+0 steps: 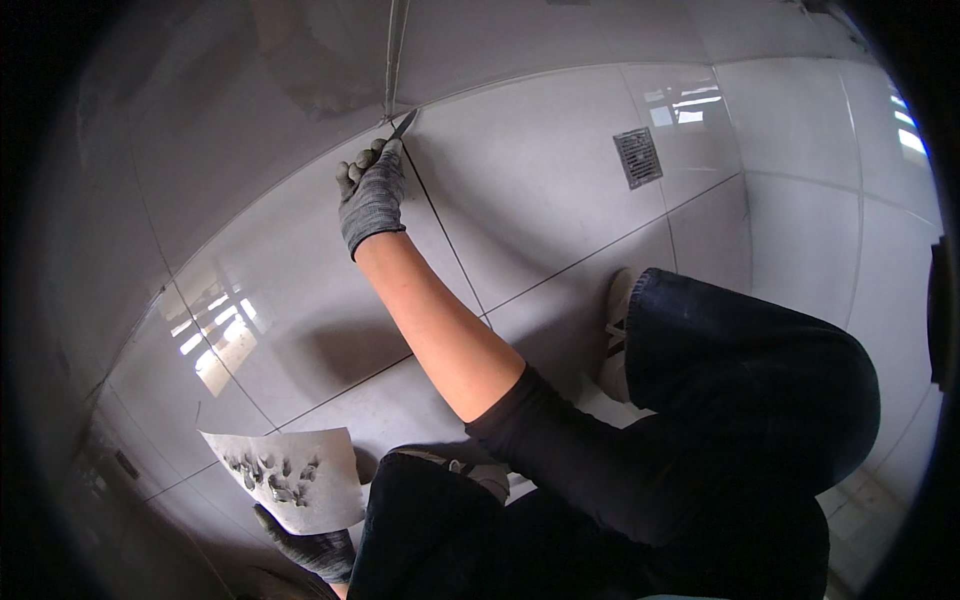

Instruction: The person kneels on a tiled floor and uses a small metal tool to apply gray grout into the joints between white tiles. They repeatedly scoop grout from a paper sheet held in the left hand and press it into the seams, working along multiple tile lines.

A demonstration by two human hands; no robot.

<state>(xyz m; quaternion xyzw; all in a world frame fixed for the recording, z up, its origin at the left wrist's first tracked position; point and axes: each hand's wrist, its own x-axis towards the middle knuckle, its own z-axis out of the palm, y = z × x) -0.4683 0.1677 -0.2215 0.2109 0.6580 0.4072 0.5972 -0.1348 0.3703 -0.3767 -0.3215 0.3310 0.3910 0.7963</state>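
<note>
My right hand (374, 195), in a grey knit glove with coated fingertips, is closed around a small narrow-bladed tool (405, 123). The blade's tip is at the foot of the wall, close to where a dark floor joint meets the wall corner. My left hand (312, 550), also gloved, is low at the left and holds a white sheet (325, 465) from below. Several dark, wet-looking dabs of paste (275, 475) lie on the sheet. Most of the left fingers are hidden beneath it.
Glossy light tiles cover the floor (530, 170) and walls (800, 120), with dark joints between the floor tiles. A square metal floor drain (638, 158) lies at the right. A metal edge strip (396, 55) runs up the wall corner. My bent knees (770, 360) and shoes (618, 335) are near.
</note>
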